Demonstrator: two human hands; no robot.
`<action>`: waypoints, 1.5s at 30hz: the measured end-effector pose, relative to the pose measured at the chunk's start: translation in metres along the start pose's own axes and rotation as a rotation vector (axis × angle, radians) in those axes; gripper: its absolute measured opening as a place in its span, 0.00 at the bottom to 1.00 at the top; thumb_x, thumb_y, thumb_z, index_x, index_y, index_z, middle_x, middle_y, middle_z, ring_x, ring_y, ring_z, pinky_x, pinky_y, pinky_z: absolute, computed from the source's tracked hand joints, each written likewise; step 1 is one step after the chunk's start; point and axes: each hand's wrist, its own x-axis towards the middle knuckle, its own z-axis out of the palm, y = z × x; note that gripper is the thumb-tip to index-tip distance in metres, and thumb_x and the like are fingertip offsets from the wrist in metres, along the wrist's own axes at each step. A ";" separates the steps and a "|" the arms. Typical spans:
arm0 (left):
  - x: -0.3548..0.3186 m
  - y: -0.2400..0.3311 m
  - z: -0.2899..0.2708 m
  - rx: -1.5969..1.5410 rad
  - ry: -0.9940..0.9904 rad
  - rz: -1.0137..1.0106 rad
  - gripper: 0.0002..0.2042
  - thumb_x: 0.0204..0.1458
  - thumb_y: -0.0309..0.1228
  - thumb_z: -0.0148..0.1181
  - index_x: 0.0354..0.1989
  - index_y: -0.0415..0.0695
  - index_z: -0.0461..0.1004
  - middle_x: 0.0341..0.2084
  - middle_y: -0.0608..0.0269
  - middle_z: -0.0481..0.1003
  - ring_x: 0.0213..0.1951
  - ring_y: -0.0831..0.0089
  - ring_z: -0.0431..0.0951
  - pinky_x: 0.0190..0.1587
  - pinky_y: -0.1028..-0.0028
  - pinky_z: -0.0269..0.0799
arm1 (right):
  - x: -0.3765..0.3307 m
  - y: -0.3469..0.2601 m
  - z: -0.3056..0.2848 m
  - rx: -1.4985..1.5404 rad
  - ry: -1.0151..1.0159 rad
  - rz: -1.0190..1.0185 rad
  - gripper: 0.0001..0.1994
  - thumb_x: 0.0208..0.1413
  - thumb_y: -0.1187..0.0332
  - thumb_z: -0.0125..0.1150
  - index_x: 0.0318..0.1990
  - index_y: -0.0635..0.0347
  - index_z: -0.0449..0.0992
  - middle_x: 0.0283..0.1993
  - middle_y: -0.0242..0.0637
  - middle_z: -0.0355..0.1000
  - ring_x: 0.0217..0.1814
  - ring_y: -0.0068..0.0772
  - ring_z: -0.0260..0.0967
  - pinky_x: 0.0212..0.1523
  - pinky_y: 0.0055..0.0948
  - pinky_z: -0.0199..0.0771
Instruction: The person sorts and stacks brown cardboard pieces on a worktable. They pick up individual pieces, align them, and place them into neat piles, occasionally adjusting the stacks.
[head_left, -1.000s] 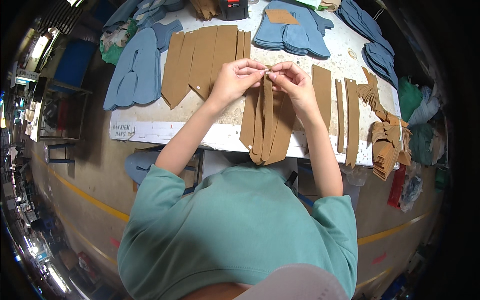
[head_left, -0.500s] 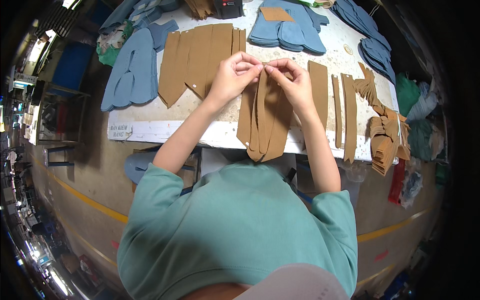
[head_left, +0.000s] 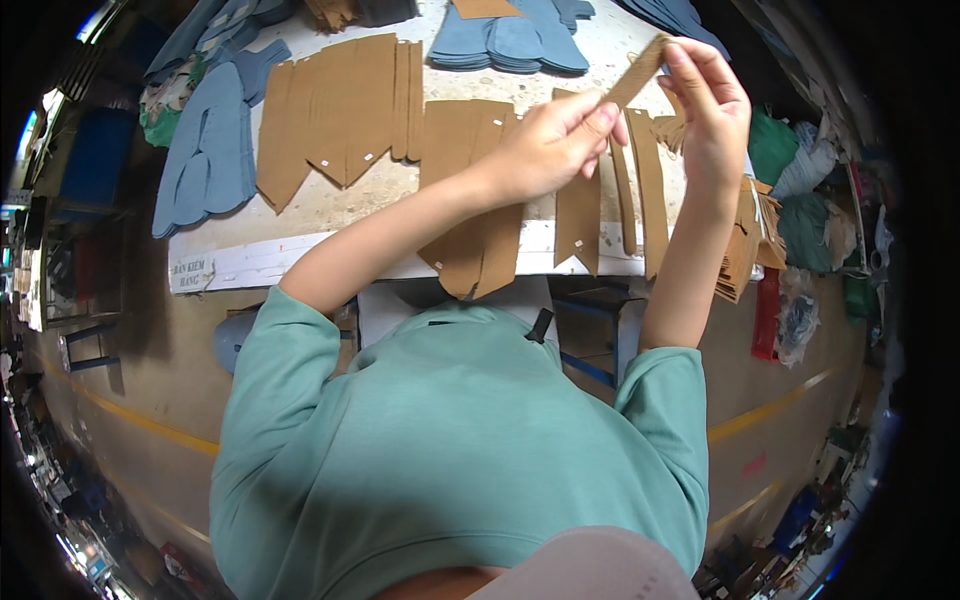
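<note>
On the left half of the white-topped worktable [head_left: 385,190] lie stacked flat blue pieces [head_left: 212,140] and pointed brown panels [head_left: 335,110]; the left forearm [head_left: 400,222] crosses another brown panel [head_left: 462,135]. Above the worktable's right half, left hand [head_left: 555,148] and right hand [head_left: 712,115] pinch a narrow brown strip [head_left: 637,74], slanting away rightward lengthwise.

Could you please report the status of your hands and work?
Brown strip held slantwise between left hand and right hand. Cut brown pieces on table nearby. Nothing visibly blocking strip.

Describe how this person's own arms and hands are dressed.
The left sleeve and right sleeve are short, plain blue-green fabric. Forearms are bare below them. The left hand and right hand are ungloved, with no wristbands visible.
</note>
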 end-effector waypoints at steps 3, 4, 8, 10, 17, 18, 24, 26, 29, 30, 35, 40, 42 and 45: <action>0.000 -0.024 0.029 -0.033 -0.038 -0.098 0.18 0.68 0.42 0.39 0.40 0.40 0.69 0.20 0.72 0.60 0.24 0.83 0.65 0.31 0.80 0.67 | 0.009 0.002 -0.038 -0.009 -0.021 0.027 0.08 0.58 0.70 0.63 0.43 0.61 0.79 0.40 0.28 0.76 0.40 0.15 0.71 0.42 0.18 0.71; -0.002 -0.032 0.039 -0.026 -0.038 -0.145 0.18 0.68 0.42 0.39 0.40 0.40 0.69 0.22 0.67 0.67 0.26 0.82 0.70 0.31 0.79 0.66 | 0.010 0.006 -0.048 -0.005 -0.086 0.007 0.08 0.57 0.69 0.65 0.41 0.60 0.80 0.38 0.25 0.76 0.36 0.12 0.69 0.39 0.15 0.68; -0.005 -0.060 0.074 -0.336 -0.155 -0.562 0.18 0.68 0.42 0.39 0.43 0.39 0.70 0.32 0.55 0.78 0.34 0.73 0.80 0.37 0.75 0.78 | 0.017 0.036 -0.078 -0.257 -0.191 0.312 0.08 0.55 0.66 0.66 0.40 0.59 0.80 0.36 0.25 0.77 0.35 0.11 0.70 0.35 0.12 0.67; -0.005 -0.070 0.084 -0.341 -0.178 -0.684 0.18 0.67 0.40 0.40 0.47 0.37 0.69 0.36 0.53 0.78 0.40 0.69 0.81 0.40 0.74 0.81 | 0.015 0.063 -0.082 -0.295 -0.230 0.416 0.08 0.54 0.68 0.67 0.40 0.59 0.80 0.35 0.27 0.78 0.34 0.12 0.70 0.32 0.13 0.68; -0.001 -0.083 0.094 -0.472 -0.151 -0.851 0.17 0.63 0.35 0.42 0.51 0.34 0.68 0.44 0.44 0.77 0.46 0.64 0.81 0.43 0.72 0.81 | 0.005 0.134 -0.074 -0.395 -0.251 0.572 0.10 0.55 0.71 0.65 0.44 0.62 0.78 0.37 0.30 0.78 0.37 0.15 0.72 0.38 0.18 0.73; 0.000 -0.083 0.094 -0.488 -0.149 -0.858 0.17 0.63 0.35 0.42 0.51 0.33 0.68 0.45 0.43 0.77 0.46 0.63 0.81 0.44 0.71 0.81 | 0.004 0.138 -0.074 -0.426 -0.238 0.547 0.10 0.54 0.72 0.66 0.43 0.63 0.79 0.35 0.30 0.78 0.35 0.16 0.72 0.37 0.18 0.74; -0.013 -0.066 0.096 -0.448 -0.235 -0.920 0.17 0.64 0.35 0.43 0.51 0.33 0.69 0.45 0.46 0.77 0.45 0.64 0.81 0.44 0.71 0.81 | -0.002 0.133 -0.064 -0.586 -0.180 0.532 0.12 0.54 0.69 0.67 0.45 0.59 0.79 0.33 0.29 0.78 0.35 0.16 0.74 0.36 0.19 0.75; -0.030 -0.052 0.097 -0.434 -0.331 -0.929 0.17 0.65 0.37 0.45 0.51 0.37 0.71 0.42 0.52 0.78 0.42 0.68 0.82 0.42 0.73 0.81 | -0.010 0.116 -0.059 -0.814 -0.163 0.370 0.15 0.51 0.67 0.68 0.47 0.58 0.79 0.31 0.31 0.78 0.33 0.19 0.74 0.35 0.22 0.75; -0.059 -0.026 0.075 -0.349 -0.493 -0.747 0.15 0.66 0.37 0.46 0.50 0.41 0.73 0.39 0.59 0.78 0.39 0.74 0.81 0.40 0.76 0.79 | -0.043 0.076 -0.053 -1.029 -0.108 0.208 0.19 0.48 0.65 0.70 0.49 0.56 0.78 0.29 0.36 0.77 0.30 0.26 0.75 0.34 0.27 0.74; -0.068 -0.017 0.064 -0.304 -0.516 -0.666 0.14 0.66 0.36 0.46 0.49 0.41 0.73 0.38 0.60 0.79 0.38 0.76 0.80 0.39 0.77 0.79 | -0.060 0.063 -0.051 -1.062 -0.097 0.145 0.21 0.47 0.64 0.71 0.50 0.55 0.77 0.28 0.37 0.77 0.30 0.28 0.75 0.33 0.29 0.74; -0.101 0.012 0.019 0.037 -0.064 -0.459 0.11 0.64 0.30 0.49 0.48 0.40 0.74 0.37 0.63 0.78 0.36 0.81 0.77 0.39 0.79 0.75 | -0.134 0.037 -0.025 -1.205 -0.107 0.313 0.25 0.45 0.69 0.70 0.53 0.60 0.74 0.34 0.45 0.75 0.33 0.40 0.75 0.35 0.34 0.75; -0.125 0.012 -0.013 0.276 0.373 -0.445 0.10 0.64 0.30 0.51 0.45 0.39 0.75 0.32 0.66 0.78 0.33 0.84 0.75 0.36 0.82 0.72 | -0.146 0.033 -0.009 -1.171 0.020 0.354 0.22 0.49 0.73 0.64 0.53 0.60 0.72 0.41 0.49 0.70 0.43 0.51 0.71 0.46 0.42 0.72; -0.132 0.009 -0.027 0.490 0.432 -0.472 0.08 0.60 0.30 0.56 0.41 0.39 0.76 0.27 0.68 0.76 0.26 0.87 0.70 0.30 0.82 0.68 | -0.144 0.028 -0.002 -1.148 0.069 0.219 0.21 0.48 0.71 0.66 0.52 0.60 0.74 0.41 0.47 0.70 0.43 0.48 0.71 0.46 0.39 0.72; -0.141 0.004 -0.037 0.835 0.462 -0.445 0.11 0.49 0.33 0.66 0.37 0.40 0.76 0.23 0.66 0.72 0.21 0.83 0.65 0.26 0.79 0.63 | -0.143 0.023 0.018 -0.869 -0.086 0.322 0.20 0.49 0.69 0.68 0.51 0.59 0.75 0.38 0.43 0.71 0.38 0.38 0.72 0.40 0.34 0.74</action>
